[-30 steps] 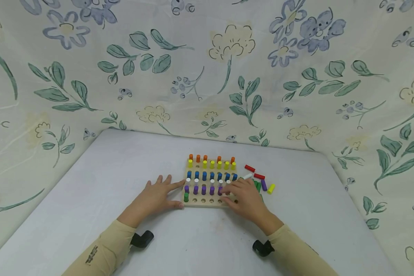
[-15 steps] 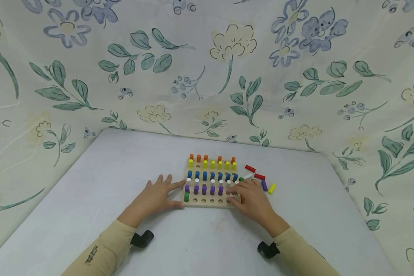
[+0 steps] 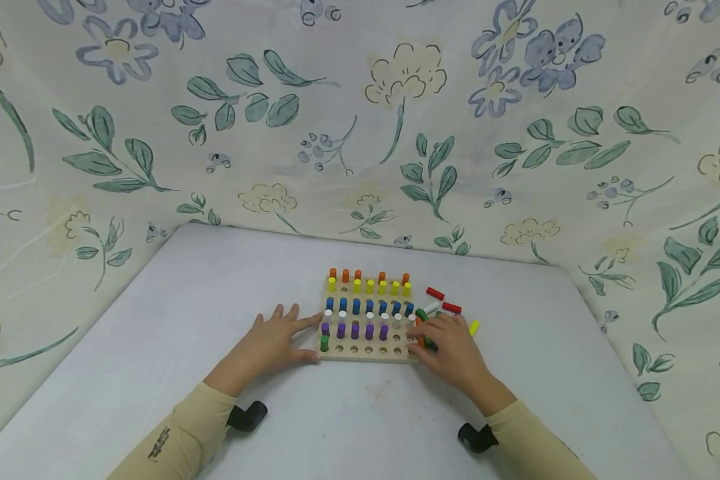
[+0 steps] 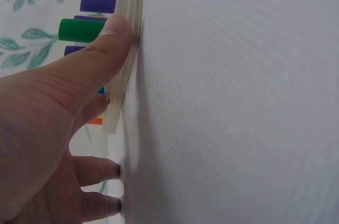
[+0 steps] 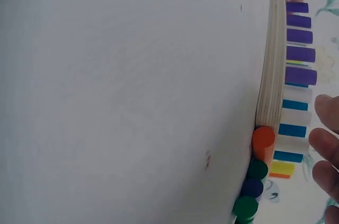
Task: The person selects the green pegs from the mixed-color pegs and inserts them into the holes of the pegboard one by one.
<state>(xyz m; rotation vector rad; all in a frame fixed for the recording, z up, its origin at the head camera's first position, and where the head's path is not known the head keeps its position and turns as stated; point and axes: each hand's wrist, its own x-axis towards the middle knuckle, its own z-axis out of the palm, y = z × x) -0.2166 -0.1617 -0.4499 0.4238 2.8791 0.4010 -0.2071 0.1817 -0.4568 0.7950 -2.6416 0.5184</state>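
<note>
I am resting my left hand [image 3: 270, 343] flat on the table [image 3: 186, 313], fingers straight, at the left edge of the pegboard [image 3: 366, 353]. My thumb [image 4: 100, 44] is pressing against the near-left corner of the board, right by the single green peg [image 4: 82, 29] standing there. I am holding nothing in this hand.

My right hand [image 3: 450, 347] is lying over the loose pegs on the table just right of the board's near-right corner. My fingers are curling down over an orange peg [image 5: 263, 140] and some green ones [image 5: 257, 170] that are lying touching the board's edge, but I cannot tell whether I am actually gripping any of them.

The board is sitting in the middle of the table. Orange pegs are standing in the far row, yellow next, then blue, white and purple nearer to me. The nearest row is showing open holes, apart from the green peg at its left end.

More loose pegs are lying to the right of the board: two red pegs [image 3: 435, 293] at the far side, a white one near them, and a yellow peg [image 3: 473, 327] peeking out past my right hand. Flowered cloth [image 3: 396, 120] is hanging behind and beside the table.
</note>
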